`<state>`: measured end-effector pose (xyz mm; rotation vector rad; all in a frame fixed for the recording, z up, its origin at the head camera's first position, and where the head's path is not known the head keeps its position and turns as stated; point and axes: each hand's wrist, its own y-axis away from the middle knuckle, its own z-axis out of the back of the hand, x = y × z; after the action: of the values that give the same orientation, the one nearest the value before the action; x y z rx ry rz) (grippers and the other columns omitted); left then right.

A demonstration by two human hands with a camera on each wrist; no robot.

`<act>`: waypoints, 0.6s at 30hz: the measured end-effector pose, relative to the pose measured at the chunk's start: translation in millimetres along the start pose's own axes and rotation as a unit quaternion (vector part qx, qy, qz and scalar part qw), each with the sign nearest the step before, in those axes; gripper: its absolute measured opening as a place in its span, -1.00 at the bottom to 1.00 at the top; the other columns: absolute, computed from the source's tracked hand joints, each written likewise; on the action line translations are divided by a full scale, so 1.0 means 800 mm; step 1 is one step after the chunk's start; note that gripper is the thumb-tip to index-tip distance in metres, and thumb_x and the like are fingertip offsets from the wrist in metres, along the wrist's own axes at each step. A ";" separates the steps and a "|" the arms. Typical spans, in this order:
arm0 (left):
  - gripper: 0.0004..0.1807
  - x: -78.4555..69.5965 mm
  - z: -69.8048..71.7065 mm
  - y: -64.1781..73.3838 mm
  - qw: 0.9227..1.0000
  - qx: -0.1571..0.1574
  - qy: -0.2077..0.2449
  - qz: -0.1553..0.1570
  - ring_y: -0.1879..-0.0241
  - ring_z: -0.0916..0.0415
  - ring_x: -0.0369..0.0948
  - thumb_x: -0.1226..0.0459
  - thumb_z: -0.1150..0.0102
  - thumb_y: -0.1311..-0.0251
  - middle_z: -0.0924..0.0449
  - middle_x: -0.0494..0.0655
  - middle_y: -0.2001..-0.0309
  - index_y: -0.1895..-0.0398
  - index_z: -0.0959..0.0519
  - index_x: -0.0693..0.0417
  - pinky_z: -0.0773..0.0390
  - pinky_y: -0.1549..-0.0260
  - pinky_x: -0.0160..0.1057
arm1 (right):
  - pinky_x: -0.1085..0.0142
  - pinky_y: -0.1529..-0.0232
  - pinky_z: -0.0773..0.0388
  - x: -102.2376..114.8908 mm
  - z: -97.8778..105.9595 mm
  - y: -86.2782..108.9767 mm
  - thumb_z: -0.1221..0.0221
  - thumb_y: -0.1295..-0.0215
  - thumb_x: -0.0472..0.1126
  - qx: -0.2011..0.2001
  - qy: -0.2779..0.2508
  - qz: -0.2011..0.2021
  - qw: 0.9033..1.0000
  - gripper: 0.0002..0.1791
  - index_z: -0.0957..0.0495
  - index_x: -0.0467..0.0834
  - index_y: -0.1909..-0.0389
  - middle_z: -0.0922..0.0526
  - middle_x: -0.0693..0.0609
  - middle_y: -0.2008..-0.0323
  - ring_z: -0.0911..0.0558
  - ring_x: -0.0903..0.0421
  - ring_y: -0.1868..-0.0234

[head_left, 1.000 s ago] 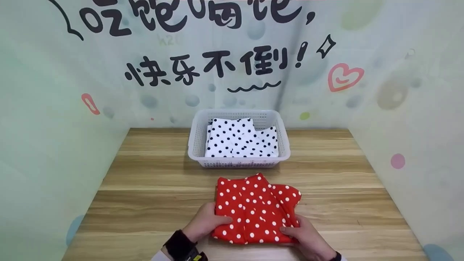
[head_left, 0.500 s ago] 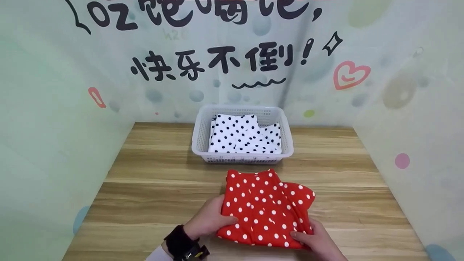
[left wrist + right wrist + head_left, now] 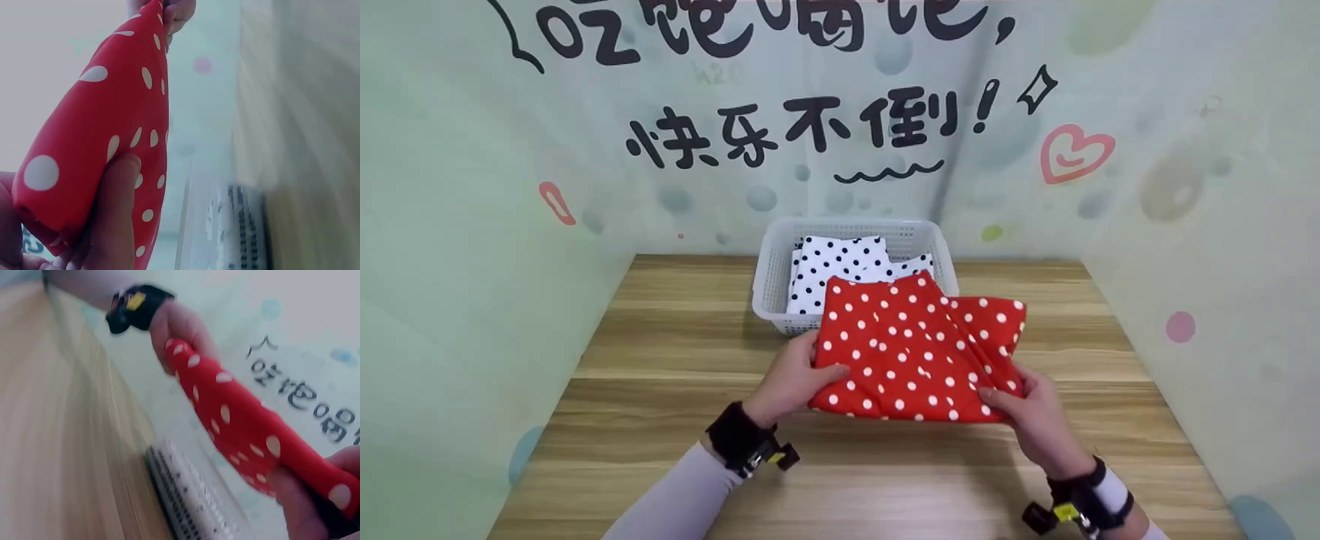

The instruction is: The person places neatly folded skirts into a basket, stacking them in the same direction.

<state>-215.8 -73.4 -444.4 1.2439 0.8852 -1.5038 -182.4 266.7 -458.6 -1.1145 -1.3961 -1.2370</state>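
Note:
Both hands hold up a folded red cloth [image 3: 900, 352] with white polka dots, lifted off the table. My left hand [image 3: 795, 379] grips its left edge, thumb on top and fingers beneath. At the lower right corner, my right hand [image 3: 1031, 412] pinches it the same way. The left wrist view shows the thumb [image 3: 115, 208] pressed against the folded layers. Behind the red cloth, a white plastic basket [image 3: 769, 285] contains a folded white cloth [image 3: 840, 259] with black dots. The red cloth covers the basket's front right part from the head view.
The basket stands at the back of a wooden table [image 3: 682, 330], close to a printed backdrop wall [image 3: 720, 195]. Walls flank the table on the left [image 3: 457, 300] and right [image 3: 1222, 262]. Each wrist wears a black strap with a small camera.
Both hands have raised the red cloth and carried it forward, from in front of the basket until it overlaps the basket in view. The grip looks the same.

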 end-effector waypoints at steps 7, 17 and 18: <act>-0.44 -0.005 0.013 -0.050 0.998 -0.057 -0.003 -0.001 0.05 -0.68 -0.16 0.24 -0.32 -0.20 -0.66 -0.03 0.00 -0.25 -0.38 0.07 -0.71 0.11 -0.16 | 0.19 0.12 -0.72 0.014 0.014 -0.082 -0.31 -0.25 -0.26 0.014 0.032 0.052 0.998 -0.39 -0.35 -0.30 -0.29 -0.64 -0.09 0.03 -0.75 0.06 0.12; -0.47 -0.001 0.058 -0.134 0.980 -0.174 -0.100 -0.013 -0.02 -0.61 -0.15 0.21 -0.28 -0.25 -0.64 0.01 -0.04 -0.26 -0.39 0.08 -0.64 -0.01 -0.13 | 0.30 0.18 -0.73 0.014 -0.046 -0.187 -0.31 -0.24 -0.30 -0.125 0.034 0.102 0.986 -0.55 -0.51 -0.27 -0.15 -0.60 -0.13 0.03 -0.71 0.10 0.15; -0.49 0.002 0.061 -0.141 0.975 -0.190 -0.115 -0.013 -0.02 -0.61 -0.14 0.21 -0.29 -0.25 -0.65 0.03 -0.04 -0.24 -0.42 0.09 -0.63 -0.02 -0.12 | 0.30 0.16 -0.72 0.013 -0.052 -0.192 -0.31 -0.23 -0.29 -0.138 0.060 0.107 0.983 -0.57 -0.54 -0.26 -0.13 -0.62 -0.13 0.03 -0.70 0.09 0.13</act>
<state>-337.6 -87.9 -439.9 0.7661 0.9790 -1.3847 -332.4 213.5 -469.1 -1.3184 -1.0054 -1.3418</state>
